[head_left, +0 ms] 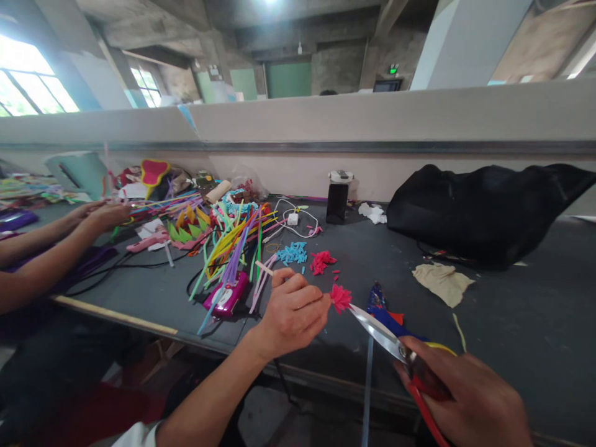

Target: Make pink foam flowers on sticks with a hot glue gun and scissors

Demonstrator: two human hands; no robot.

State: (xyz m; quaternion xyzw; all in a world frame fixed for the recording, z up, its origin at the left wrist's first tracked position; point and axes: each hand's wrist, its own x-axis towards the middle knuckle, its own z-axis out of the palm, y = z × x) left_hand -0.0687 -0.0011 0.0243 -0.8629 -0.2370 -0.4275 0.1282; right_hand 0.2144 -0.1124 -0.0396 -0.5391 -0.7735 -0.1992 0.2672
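My left hand point(293, 310) is closed in a pinch on a small red fringed paper flower point(340, 297), with a thin pale stick point(264, 267) poking out behind the fingers. My right hand point(470, 397) is wrapped round red-handled scissors point(386, 338), whose shut silver blades point up-left and touch the flower. Both hands hover over the near edge of the dark table point(512, 310).
Colourful pipe cleaners point(233, 239), a pink case point(226, 297), blue pieces point(292, 253) and red pieces point(321, 261) lie ahead-left. A black bag point(484, 208), a tan cloth point(442, 282), a black speaker point(337, 200) and a white charger cable point(293, 218) are beyond. Another person's hands point(100, 214) work at left.
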